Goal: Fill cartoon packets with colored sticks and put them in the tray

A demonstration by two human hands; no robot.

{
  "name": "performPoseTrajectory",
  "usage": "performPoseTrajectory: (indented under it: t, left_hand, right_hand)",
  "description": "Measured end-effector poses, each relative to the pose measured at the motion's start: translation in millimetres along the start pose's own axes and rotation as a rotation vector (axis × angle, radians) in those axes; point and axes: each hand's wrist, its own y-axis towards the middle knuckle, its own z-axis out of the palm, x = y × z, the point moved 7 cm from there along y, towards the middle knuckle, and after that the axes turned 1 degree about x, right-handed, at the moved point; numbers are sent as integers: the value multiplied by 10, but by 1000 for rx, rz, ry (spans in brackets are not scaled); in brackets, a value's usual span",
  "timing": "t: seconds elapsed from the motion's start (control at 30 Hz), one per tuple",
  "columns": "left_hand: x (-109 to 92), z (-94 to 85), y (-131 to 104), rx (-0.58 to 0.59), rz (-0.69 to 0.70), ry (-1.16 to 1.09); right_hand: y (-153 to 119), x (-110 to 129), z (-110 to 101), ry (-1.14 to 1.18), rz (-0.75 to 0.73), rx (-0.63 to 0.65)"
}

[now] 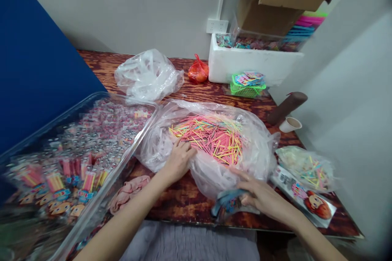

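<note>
A large clear plastic bag (pixel 257 147) lies wide open on the table, full of thin pink and yellow sticks (pixel 214 136). At its near left rim is my left hand (pixel 180 159), fingers bent down against the plastic and the edge of the pile; what they pinch is hidden. My right hand (pixel 259 193) is at the near right rim, its index finger stretched toward the sticks. Beneath its thumb and curled fingers hangs a small blue printed plastic packet (pixel 228 204), blurred, above the table's front edge.
On the left stands a clear bin (pixel 134 140) of packed stick packets. Behind are a crumpled plastic bag (pixel 150 73), a red bag of fruit (pixel 198 71), a green basket (pixel 248 89) and a foam box (pixel 251 63). A paper cup (pixel 290 124) stands right.
</note>
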Motion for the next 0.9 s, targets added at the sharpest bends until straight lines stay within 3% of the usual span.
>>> performPoseTrajectory:
  t: [0.17,0.33,0.47,0.63,0.7,0.77,0.9]
  left_hand:
    - [111,-325,324,-94,-25,-124]
    - [346,-594,590,-204,-82,-240]
    - [527,-692,850,-254,-90,-365]
    - [710,-763,1194,-302,-140,-424]
    - [725,-789,1225,-325,-156,-438]
    - [699,-783,1137,-334,-162,-454]
    - [576,-604,633,-290,-152,-464]
  right_hand:
    - [156,37,-191,-70,-42,-37]
    - [193,46,-787,-64,-92,-186]
    - [249,38,-1289,-70,-103,-323]
    - [387,36,-1681,-140,-83,-520]
    - [398,49,-1740,-138,-73,-574]
    - [380,69,-1696,-89,-75,-548]
    - [278,100,-1305,63,-60,-315]
